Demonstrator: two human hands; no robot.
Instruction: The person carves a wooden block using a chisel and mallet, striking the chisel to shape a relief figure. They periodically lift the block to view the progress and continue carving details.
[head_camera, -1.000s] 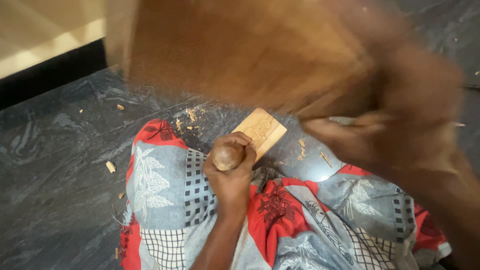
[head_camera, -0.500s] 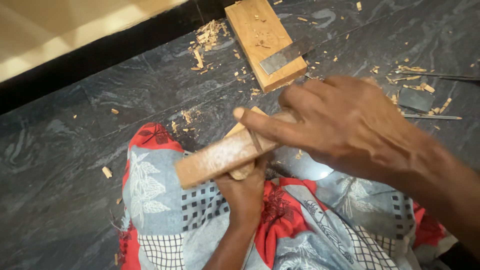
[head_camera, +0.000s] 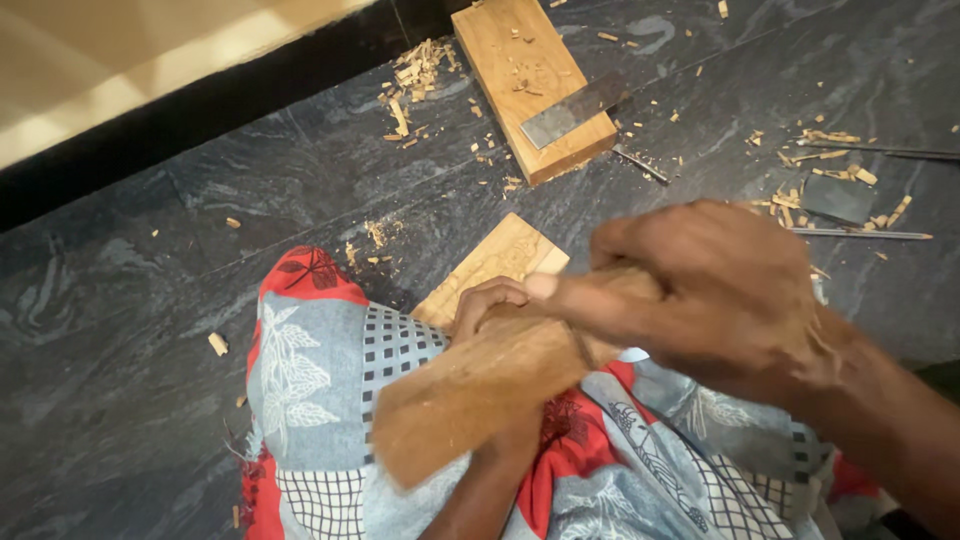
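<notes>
My right hand grips the handle of a flat wooden mallet, whose broad blurred head lies low over my lap. Under the mallet head, my left hand is closed around a tool whose top is hidden. That hand rests against a small pale carved wooden panel propped on my knee. My legs are covered by a patterned red, grey and white cloth.
A thick wooden block with a flat metal blade on it lies on the dark stone floor ahead. Thin metal chisels and wood chips are scattered at the right. A pale wall base runs along the top left.
The mallet swung down from high in front of the camera onto the top of my left hand's tool. My left hand stayed at the carved panel.
</notes>
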